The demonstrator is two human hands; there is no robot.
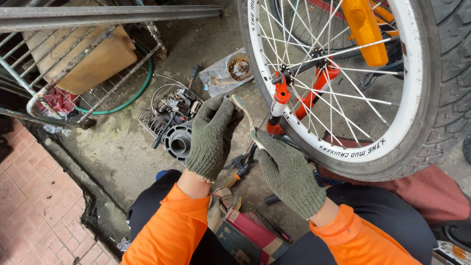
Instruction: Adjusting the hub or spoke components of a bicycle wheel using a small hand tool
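Green knit gloves on both hands: left hand and right hand each pinch one end of a thin bent lever tool, fingers closed on it, just beside the white rim. Looks early on, since the tyre sits fully seated and pliers lie untouched on the concrete.

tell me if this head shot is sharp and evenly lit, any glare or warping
Head view: soft, even daylight, no hard shadows; both gloved hands, left hand and right hand, look sharp; mild glare on the orange reflector; wide-lens bending curves the wheel and the metal rack.
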